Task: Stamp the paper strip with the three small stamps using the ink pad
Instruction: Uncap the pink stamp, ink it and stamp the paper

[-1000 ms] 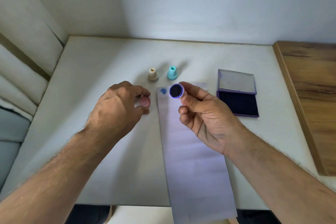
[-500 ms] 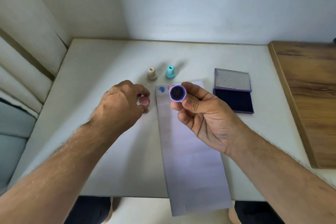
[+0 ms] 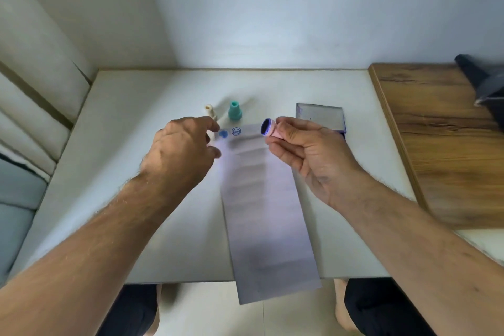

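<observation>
Pink stamp: a small pink stamp (image 3: 270, 129) was pinched at its body between thumb and fingertips of the right hand (image 3: 305, 150), held above the far end of the paper strip, its dark inked face turned toward the left hand and the camera.
Right grip: narrow, closed on the pink stamp's body.
Left grip: the left hand (image 3: 180, 153) hovered by the strip's far left corner, fingers loosely curled; nothing could be seen in it, though its palm side was hidden.
Paper strip: the paper strip (image 3: 261, 199) lay lengthwise on the table (image 3: 136, 106), its near end hanging over the near edge; two blue marks sat at its far end, a blot (image 3: 223, 133) and a round smiling face (image 3: 236, 131).
Other stamps: a cream stamp (image 3: 210, 112) and a teal stamp (image 3: 234, 111) stood upright just beyond the strip's far end.
Ink pad: the ink pad (image 3: 320, 117) lay open toward the table's far right, partly behind the right hand.
Handling: the stamp looked light, rigid and smooth, best held at its narrow body, clear of the wet face, which would probably smear fingers. The paper seemed thin and apt to slide, so a steadying touch near the far corner would likely help.
</observation>
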